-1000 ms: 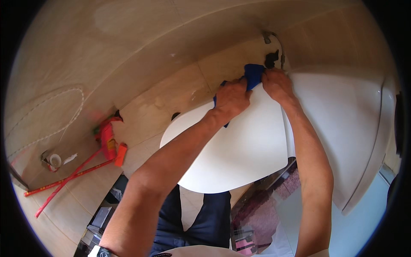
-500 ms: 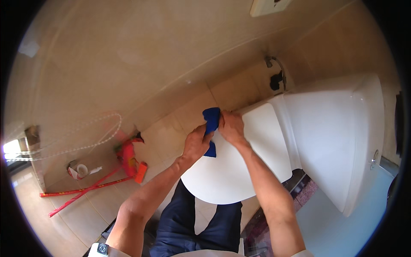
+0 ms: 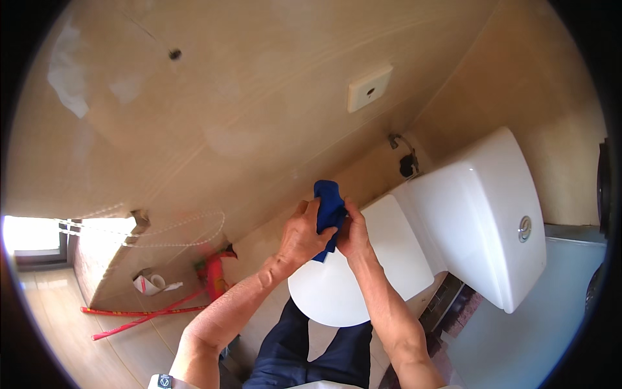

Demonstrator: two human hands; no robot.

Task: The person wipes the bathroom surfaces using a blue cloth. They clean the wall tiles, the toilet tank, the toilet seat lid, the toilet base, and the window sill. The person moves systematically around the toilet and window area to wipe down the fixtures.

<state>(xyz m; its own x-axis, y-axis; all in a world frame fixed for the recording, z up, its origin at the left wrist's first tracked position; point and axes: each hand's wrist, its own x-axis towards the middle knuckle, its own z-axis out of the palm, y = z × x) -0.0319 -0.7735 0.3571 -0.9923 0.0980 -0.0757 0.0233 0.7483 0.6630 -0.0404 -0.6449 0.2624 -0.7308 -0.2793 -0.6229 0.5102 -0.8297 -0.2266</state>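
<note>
A blue cloth (image 3: 330,202) is held upright in folds above the white toilet lid (image 3: 395,246), which is down. My left hand (image 3: 302,235) grips the cloth from the left, its thumb laid across the front. On the other side my right hand (image 3: 353,235) closes on the cloth's right edge, with part of its fingers hidden behind the fabric. A lower corner of the cloth hangs below my left thumb, over the lid.
The toilet tank (image 3: 453,201), with a round flush button (image 3: 525,229), stands to the right. Beyond it are a valve and hose (image 3: 405,146). A beaded cord (image 3: 175,240) hangs at left above red sticks (image 3: 146,313) and a paper roll (image 3: 154,283) on the floor.
My view has tilted up toward the wall. The cloth, stretched out and narrow between my hands before, is now more bunched, and my left hand has turned with its back toward me.
</note>
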